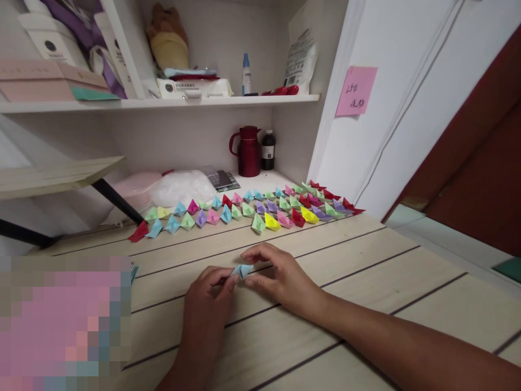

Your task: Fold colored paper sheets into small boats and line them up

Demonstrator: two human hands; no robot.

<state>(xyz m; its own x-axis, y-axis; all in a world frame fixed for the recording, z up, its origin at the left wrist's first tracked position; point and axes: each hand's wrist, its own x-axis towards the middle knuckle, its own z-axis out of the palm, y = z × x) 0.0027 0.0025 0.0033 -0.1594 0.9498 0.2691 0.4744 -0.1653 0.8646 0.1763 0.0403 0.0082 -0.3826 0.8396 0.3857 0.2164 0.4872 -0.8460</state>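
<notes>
Pale, dark-lined wood-look table [366, 266] runs under the fingers [262, 251], white open shelving [228, 102] beyond them, black-legged wooden stand [52, 178] off left of them, white wall [399, 43], pale floor [431, 231] and dark red panel [484, 168] off right, light soft.

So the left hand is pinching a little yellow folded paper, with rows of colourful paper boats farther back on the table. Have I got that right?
Not quite: the folded paper pinched in the left hand is light blue, not yellow, as the head view shows. Rows of colourful paper boats do sit farther back on the table.
</notes>
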